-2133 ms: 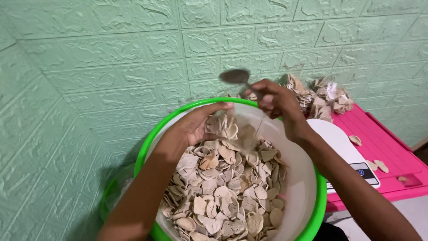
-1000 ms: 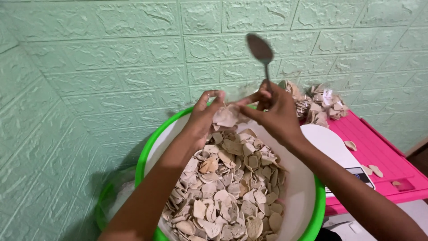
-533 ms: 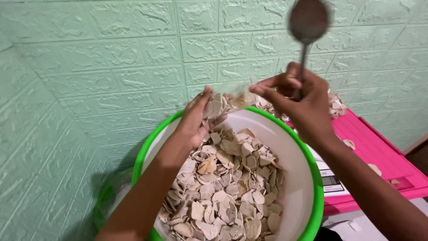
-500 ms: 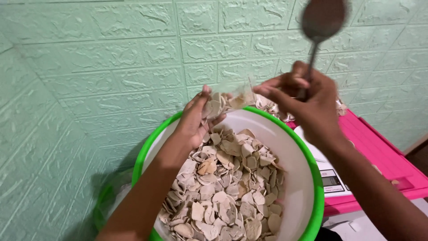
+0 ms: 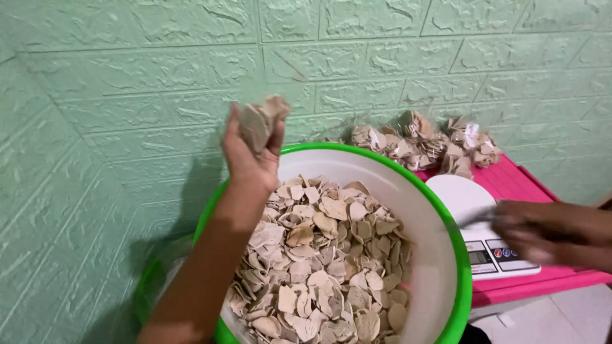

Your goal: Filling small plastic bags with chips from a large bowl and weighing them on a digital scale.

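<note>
Light was bright and even — soft shadow fell on the wall (image 5: 159, 210); the right hand (image 5: 548, 232) was blurred, perhaps moving.

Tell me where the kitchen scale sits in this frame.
The white kitchen scale sits at the right of the head view, on the pink table, just right of the green-rimmed bowl and in front of the small filled bags.

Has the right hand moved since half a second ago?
Yes. The right hand dropped from above the bowl's far rim, down and right, to the white scale.
</note>
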